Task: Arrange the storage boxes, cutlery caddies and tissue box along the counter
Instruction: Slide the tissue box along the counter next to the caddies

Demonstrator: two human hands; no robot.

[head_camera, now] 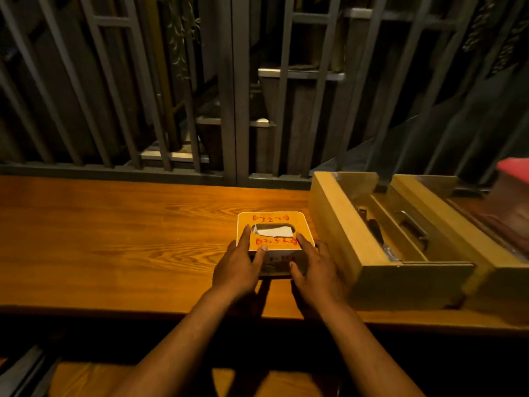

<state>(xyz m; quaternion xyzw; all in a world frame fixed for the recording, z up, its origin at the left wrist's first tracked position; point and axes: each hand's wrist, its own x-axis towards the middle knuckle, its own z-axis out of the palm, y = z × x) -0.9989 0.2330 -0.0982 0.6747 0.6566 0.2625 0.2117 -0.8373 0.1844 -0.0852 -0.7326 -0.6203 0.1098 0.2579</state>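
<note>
A small wooden tissue box (272, 219) with red characters on its lid and a white tissue showing in the oval slot sits on the wooden counter (114, 239). My left hand (239, 265) grips its left near corner, fingers on the lid. My right hand (317, 267) holds its right near corner, thumb on the front face. To the right stands a light wooden cutlery caddy (340, 233) with cutlery handles lying in its compartment. A second wooden box (446, 219) stands right beside it.
A grey barred railing (229, 110) runs along the counter's far edge. A red-topped object (512, 167) is at the far right edge, blurred. The counter's near edge (143, 309) drops to a dark gap, with a wooden bench (86, 379) below.
</note>
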